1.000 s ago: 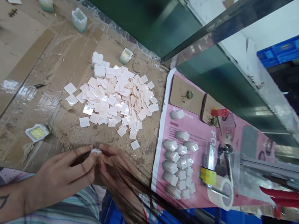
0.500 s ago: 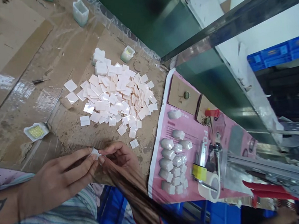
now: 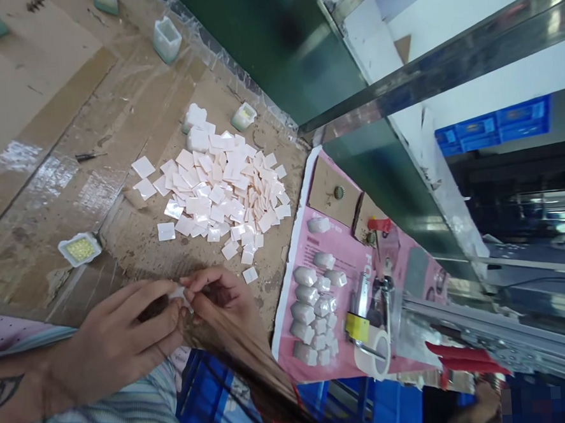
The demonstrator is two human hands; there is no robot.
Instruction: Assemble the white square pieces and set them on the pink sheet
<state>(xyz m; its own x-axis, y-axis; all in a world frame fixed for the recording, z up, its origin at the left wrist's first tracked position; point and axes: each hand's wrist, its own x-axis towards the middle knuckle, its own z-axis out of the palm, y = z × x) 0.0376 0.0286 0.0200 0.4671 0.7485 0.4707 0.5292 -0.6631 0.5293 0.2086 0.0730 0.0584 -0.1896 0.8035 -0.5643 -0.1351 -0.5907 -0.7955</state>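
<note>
Close to my body, over the table edge, both hands meet at one small white piece [image 3: 178, 296]. The thumb and fingertips of my left hand [image 3: 127, 326] grip it from the left. My right hand [image 3: 228, 301] pinches its other side, fingers curled. Fingertips cover much of the piece, so its full shape is hidden. Long strands of hair [image 3: 253, 360] hang across the right hand and forearm. Beyond the hands lies a heap of thin, pale pink-white square tiles [image 3: 218, 183]. A single tile [image 3: 250, 275] rests nearest my right hand.
A small tub of yellow grains [image 3: 80, 249] stands left, another small cup [image 3: 243, 116] behind the heap. On the pink sheet [image 3: 291, 358] at right are several glossy white blocks [image 3: 303, 312], a tape roll [image 3: 373, 354] and a red-handled tool [image 3: 464, 357]. Someone else's hand [image 3: 486, 403] shows lower right.
The camera view has shifted slightly, so the right-hand items appear further left and the heap a little lower. Both hands still hold the white piece, whose angle has changed a little.
</note>
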